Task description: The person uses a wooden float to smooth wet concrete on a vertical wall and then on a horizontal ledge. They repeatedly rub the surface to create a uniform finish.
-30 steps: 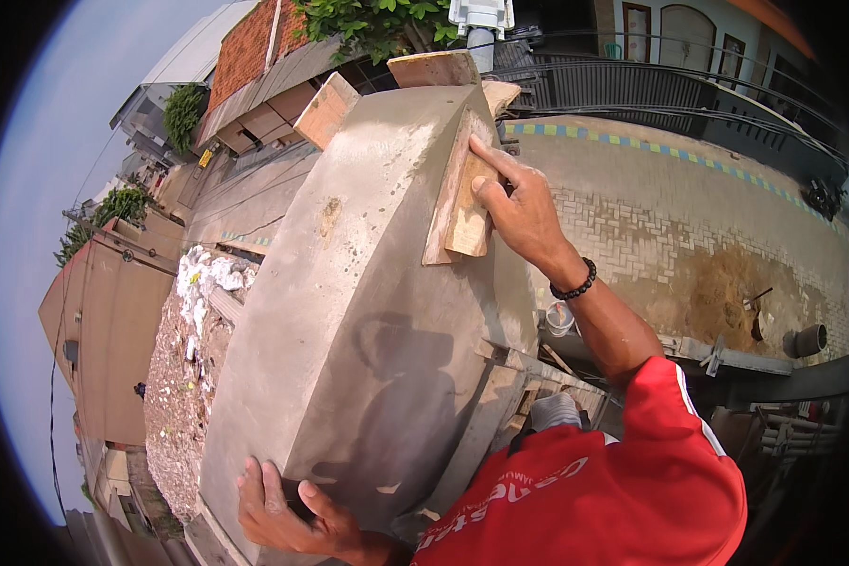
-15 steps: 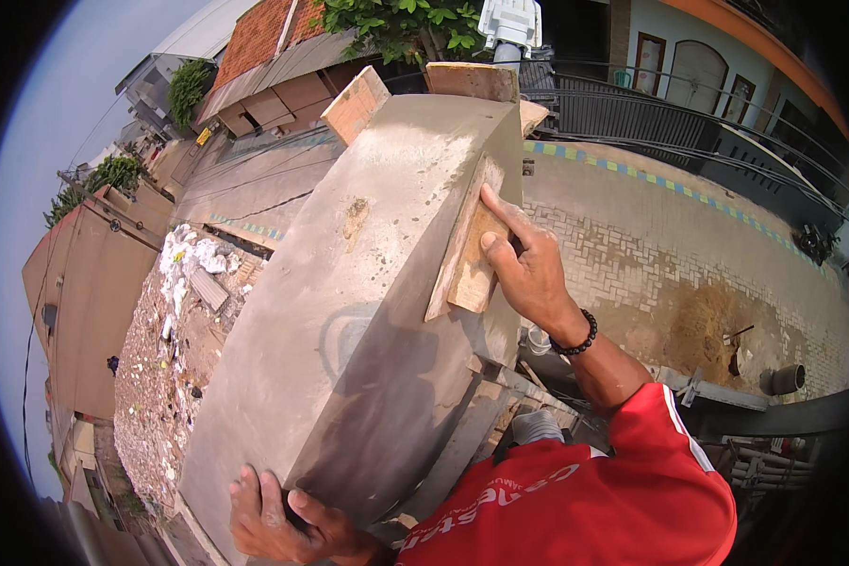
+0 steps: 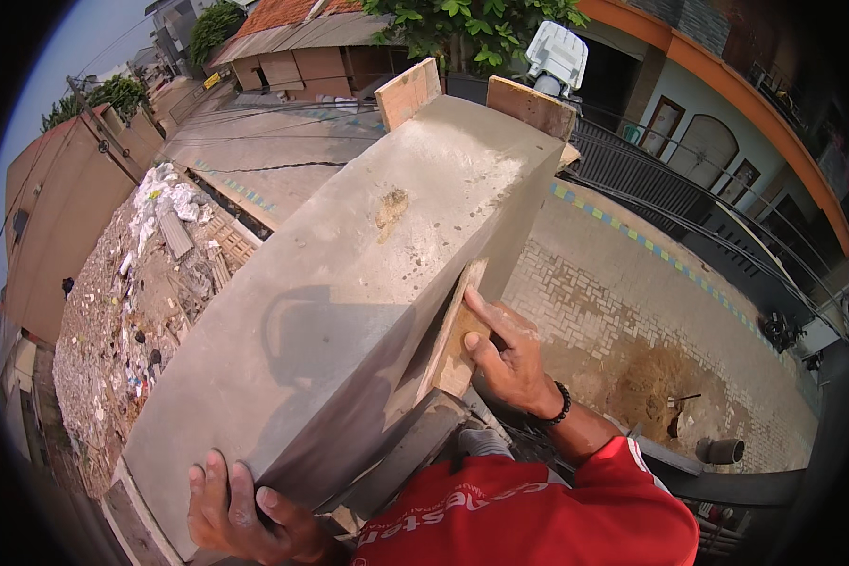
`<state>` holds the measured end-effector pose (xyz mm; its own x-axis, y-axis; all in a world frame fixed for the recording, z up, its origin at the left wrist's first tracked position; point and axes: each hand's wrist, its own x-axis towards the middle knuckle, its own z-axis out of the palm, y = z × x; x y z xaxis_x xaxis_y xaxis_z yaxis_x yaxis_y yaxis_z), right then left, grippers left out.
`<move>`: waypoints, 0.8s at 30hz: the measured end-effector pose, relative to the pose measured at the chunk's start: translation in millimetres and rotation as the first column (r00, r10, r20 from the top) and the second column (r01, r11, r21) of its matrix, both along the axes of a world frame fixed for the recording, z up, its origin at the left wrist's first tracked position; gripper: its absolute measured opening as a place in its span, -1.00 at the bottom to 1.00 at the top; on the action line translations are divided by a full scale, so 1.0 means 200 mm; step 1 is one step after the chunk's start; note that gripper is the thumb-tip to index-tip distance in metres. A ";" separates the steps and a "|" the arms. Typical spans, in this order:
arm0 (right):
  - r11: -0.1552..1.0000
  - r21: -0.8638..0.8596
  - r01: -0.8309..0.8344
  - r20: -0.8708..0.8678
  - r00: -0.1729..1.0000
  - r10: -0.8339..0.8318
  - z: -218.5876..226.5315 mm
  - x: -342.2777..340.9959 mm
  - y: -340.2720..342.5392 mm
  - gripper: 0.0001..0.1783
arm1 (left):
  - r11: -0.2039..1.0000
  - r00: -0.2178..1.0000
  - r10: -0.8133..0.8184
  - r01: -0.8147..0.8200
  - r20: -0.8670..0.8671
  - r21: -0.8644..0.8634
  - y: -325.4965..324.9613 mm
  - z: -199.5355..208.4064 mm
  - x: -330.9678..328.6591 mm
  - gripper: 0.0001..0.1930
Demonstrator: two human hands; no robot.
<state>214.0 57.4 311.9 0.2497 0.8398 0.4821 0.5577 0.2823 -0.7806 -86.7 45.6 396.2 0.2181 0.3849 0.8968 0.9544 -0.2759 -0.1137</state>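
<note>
A smooth grey plastered concrete beam (image 3: 349, 255) runs away from me, with a rough sandy patch and small dark spots on its top. My right hand (image 3: 517, 370) grips a wooden float (image 3: 457, 351), thumb and forefinger showing on its back. The float's long face lies along the beam's right side, just below the top edge. At the near end, my left hand (image 3: 241, 509) rests on the beam with fingers spread, holding nothing. My right hand's lower fingers are hidden.
Two boards, one on the left (image 3: 408, 92) and one on the right (image 3: 532, 106), stand at the beam's far end. A white lamp housing (image 3: 557, 57) rises behind. Wooden planks (image 3: 410, 448) lie beside me. Far below are a paved street (image 3: 575, 292), a sand pile (image 3: 646, 387) and a rubble heap (image 3: 113, 321).
My right hand has drawn the float along the beam's side toward me. My left hand stays on the near end. The whole view has shifted.
</note>
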 end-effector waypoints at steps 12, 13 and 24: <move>0.956 0.048 0.290 -0.430 0.870 -0.242 -0.01 0.37 0.28 -0.43 | 0.999 0.999 -0.039 0.038 0.021 0.035 0.02 -0.01 0.00 -0.66; 0.968 -0.177 0.179 -0.446 0.862 -0.241 -0.01 0.29 0.19 -0.45 | 0.998 0.999 -0.020 0.019 0.031 0.052 0.01 0.00 0.01 -0.67; 0.958 0.018 0.286 -0.427 0.869 -0.251 0.08 0.51 0.24 -0.40 | 0.999 1.000 0.028 -0.028 0.001 0.040 -0.03 0.02 -0.02 -0.64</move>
<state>315.2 106.1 327.2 0.6518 0.6756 0.3445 0.2493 0.2381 -0.9387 -89.8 40.6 399.2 0.2070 0.3547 0.9118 0.9619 -0.2440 -0.1235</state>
